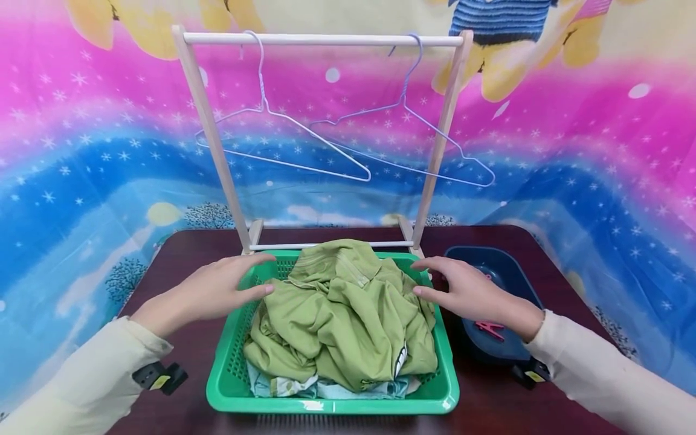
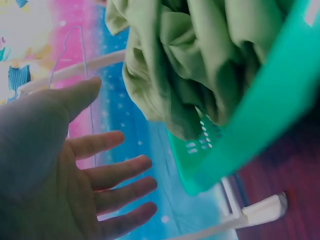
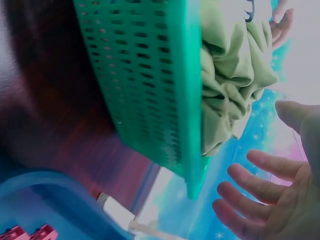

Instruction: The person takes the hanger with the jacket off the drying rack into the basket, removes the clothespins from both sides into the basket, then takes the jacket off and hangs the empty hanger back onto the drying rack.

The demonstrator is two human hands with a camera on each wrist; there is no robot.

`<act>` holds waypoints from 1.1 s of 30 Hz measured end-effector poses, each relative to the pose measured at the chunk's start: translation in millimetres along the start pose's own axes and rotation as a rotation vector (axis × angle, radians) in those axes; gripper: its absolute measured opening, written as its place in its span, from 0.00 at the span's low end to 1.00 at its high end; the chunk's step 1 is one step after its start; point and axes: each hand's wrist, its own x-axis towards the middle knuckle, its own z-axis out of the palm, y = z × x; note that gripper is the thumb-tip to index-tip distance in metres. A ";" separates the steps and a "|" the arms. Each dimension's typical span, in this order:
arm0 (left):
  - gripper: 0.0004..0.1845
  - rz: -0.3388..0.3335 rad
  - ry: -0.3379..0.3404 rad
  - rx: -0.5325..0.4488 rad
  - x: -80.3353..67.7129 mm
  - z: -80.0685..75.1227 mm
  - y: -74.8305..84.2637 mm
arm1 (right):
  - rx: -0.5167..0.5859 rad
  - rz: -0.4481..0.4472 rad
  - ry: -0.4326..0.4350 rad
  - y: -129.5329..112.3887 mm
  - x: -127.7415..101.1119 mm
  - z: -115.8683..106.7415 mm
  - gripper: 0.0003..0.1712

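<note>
A crumpled olive-green garment (image 1: 348, 308) is heaped in a green plastic basket (image 1: 217, 386), with light blue patterned cloth (image 1: 348, 389) showing beneath it. My left hand (image 1: 217, 287) hovers at the basket's left rim, fingers extended and thumb apart. Across from it, my right hand (image 1: 467, 290) is held over the right rim in a similar pose. Both wrist views show spread fingers holding nothing, apart from the green garment (image 2: 195, 60) on the left and the perforated basket wall (image 3: 140, 75) on the right.
Behind the basket stands a wooden rack (image 1: 326, 40) with a white wire hanger (image 1: 293, 124) and a lilac one (image 1: 405, 103) on its bar. A dark blue tub (image 1: 505, 272) with red clothespins (image 1: 491, 329) sits at right on the dark red table (image 1: 179, 254).
</note>
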 end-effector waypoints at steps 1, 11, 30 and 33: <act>0.33 -0.015 0.019 0.006 -1.5 1.2 -2.3 | -0.003 0.010 0.009 1.5 -2.4 0.2 0.29; 0.32 -0.129 0.105 0.058 -16.0 15.0 -28.8 | -0.013 0.103 0.002 14.8 -20.4 2.5 0.27; 0.16 -0.191 -0.068 -0.409 -21.7 42.5 -55.9 | 0.269 0.080 -0.235 33.9 -29.0 14.0 0.14; 0.15 -0.189 -0.085 -0.502 -22.1 45.0 -58.6 | 0.341 0.069 -0.259 35.5 -28.6 15.6 0.16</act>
